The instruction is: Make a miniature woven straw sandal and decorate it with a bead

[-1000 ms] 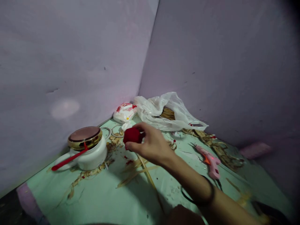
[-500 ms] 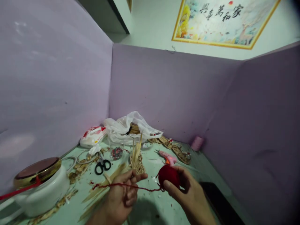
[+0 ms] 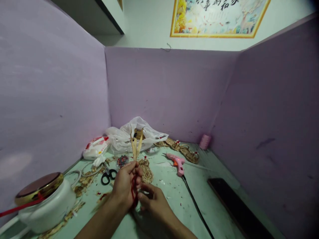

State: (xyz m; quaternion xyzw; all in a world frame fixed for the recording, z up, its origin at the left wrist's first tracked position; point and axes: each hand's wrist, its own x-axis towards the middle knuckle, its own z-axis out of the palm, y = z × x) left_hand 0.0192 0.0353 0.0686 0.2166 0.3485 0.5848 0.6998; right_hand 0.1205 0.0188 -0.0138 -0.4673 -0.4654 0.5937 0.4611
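My left hand (image 3: 126, 187) is closed around the base of several pale dried husk strips (image 3: 136, 146), whose tips point up and fan apart. Red yarn (image 3: 134, 194) runs down along the left palm and fingers. Just right of and below it, my right hand (image 3: 156, 204) has its fingers curled in against the yarn; its fingertips are partly hidden. The round red yarn ball does not show as a whole here. Behind the hands lies a braided tan cord bundle (image 3: 146, 171), with black-handled scissors (image 3: 109, 177) to the left.
A pink glue gun (image 3: 176, 162) with a black cable lies right of centre, near a black phone-like slab (image 3: 236, 205). At left stands a white pot (image 3: 47, 209) with a gold-rimmed lid. Further back are a white plastic bag (image 3: 119, 137), beads (image 3: 122, 161) and a pink thread spool (image 3: 204, 141).
My left hand has taken hold of husk strips and raised them upright. My right hand has moved left, beside the left one, and the red ball has gone out of sight.
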